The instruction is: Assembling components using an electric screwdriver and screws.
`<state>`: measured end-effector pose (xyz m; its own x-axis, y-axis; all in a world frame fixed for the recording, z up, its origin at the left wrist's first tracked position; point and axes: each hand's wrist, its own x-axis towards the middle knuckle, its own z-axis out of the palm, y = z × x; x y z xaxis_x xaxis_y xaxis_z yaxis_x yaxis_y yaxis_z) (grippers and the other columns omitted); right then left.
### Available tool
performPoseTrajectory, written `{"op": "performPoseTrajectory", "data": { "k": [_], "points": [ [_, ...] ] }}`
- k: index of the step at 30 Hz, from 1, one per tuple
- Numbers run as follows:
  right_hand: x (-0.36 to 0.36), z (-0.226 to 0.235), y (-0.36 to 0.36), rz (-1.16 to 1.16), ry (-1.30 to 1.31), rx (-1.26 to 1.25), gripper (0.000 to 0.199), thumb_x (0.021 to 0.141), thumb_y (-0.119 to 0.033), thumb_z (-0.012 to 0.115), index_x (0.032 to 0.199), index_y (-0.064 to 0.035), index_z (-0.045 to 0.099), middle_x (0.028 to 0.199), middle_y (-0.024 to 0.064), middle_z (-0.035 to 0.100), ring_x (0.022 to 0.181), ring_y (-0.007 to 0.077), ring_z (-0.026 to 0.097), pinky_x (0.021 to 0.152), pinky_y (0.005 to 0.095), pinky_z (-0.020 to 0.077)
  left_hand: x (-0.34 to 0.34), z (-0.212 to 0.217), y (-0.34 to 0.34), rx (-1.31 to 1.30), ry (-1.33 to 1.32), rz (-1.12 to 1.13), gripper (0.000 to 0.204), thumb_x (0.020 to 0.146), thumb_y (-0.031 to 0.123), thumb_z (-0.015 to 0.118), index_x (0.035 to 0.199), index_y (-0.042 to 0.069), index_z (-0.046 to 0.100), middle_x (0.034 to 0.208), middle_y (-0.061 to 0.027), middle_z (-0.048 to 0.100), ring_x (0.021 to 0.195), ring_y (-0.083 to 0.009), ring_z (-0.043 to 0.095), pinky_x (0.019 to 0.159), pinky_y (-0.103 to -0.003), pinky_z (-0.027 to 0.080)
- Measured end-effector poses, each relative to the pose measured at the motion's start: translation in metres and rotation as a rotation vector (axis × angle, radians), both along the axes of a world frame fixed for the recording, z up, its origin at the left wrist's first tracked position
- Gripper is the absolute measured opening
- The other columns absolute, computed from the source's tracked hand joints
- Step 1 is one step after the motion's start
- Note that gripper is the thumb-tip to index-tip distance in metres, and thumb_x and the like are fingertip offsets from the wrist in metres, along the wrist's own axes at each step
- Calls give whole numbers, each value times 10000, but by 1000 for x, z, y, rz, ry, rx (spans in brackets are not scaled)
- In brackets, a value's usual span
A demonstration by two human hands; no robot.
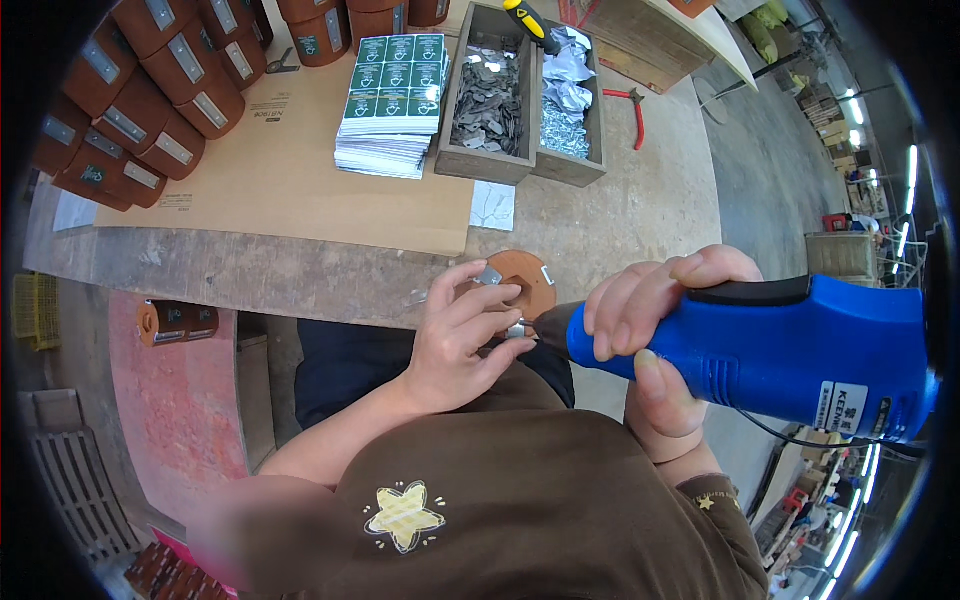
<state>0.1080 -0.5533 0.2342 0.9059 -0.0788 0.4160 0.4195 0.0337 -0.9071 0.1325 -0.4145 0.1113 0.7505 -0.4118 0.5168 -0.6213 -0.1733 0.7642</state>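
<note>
My right hand is wrapped round a blue electric screwdriver, whose dark nose points left. At the table's near edge, the tool's tip meets a small silver metal part. My left hand pinches around that part with thumb and fingers. By its forefinger is a grey metal plate. Behind the fingers lies a round reddish-brown piece with a light metal strip at its right edge. Exactly how the part sits on the brown piece is hidden by my fingers and the tool.
Stacked brown pots fill the far left on a cardboard sheet. Beside them stand green-and-white printed cards. A wooden box holds metal plates and screws, with a yellow-black screwdriver on it. Red-handled pliers lie right.
</note>
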Motion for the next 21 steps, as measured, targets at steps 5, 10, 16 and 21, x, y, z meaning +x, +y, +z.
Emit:
{"op": "performPoseTrajectory", "data": {
  "k": [5, 10, 16, 21],
  "points": [
    [1, -4, -12, 144, -54, 9, 480, 654, 11, 597, 1050, -55, 335, 696, 70, 513, 644, 172, 533, 638, 315, 455, 1, -3, 1, 3, 28, -50, 285, 539, 94, 749, 787, 32, 623, 948, -72, 591, 1036, -321, 434, 859, -399, 382],
    [1, -3, -4, 65, -7, -15, 503, 710, -202, 698, 1058, -82, 355, 680, 17, 503, 565, 151, 506, 564, 304, 420, 2, -5, 1, -26, 54, -64, 278, 541, 84, 747, 784, 31, 623, 952, -73, 590, 1049, -319, 423, 850, -394, 390],
    [-1, -1, -2, 91, 21, -4, 521, 703, -210, 716, 1069, -92, 365, 679, 14, 510, 570, 149, 511, 572, 309, 422, 2, -7, 2, -33, 52, -65, 274, 548, 73, 742, 790, 30, 623, 965, -74, 590, 1056, -317, 416, 842, -389, 396],
    [2, -4, -2, 140, 11, 3, 527, 705, -216, 716, 1078, -98, 363, 682, 13, 509, 566, 150, 509, 571, 310, 420, 0, -9, 2, -51, 64, -63, 272, 550, 72, 741, 792, 31, 624, 976, -69, 588, 1055, -317, 417, 838, -388, 399]
  ]
}}
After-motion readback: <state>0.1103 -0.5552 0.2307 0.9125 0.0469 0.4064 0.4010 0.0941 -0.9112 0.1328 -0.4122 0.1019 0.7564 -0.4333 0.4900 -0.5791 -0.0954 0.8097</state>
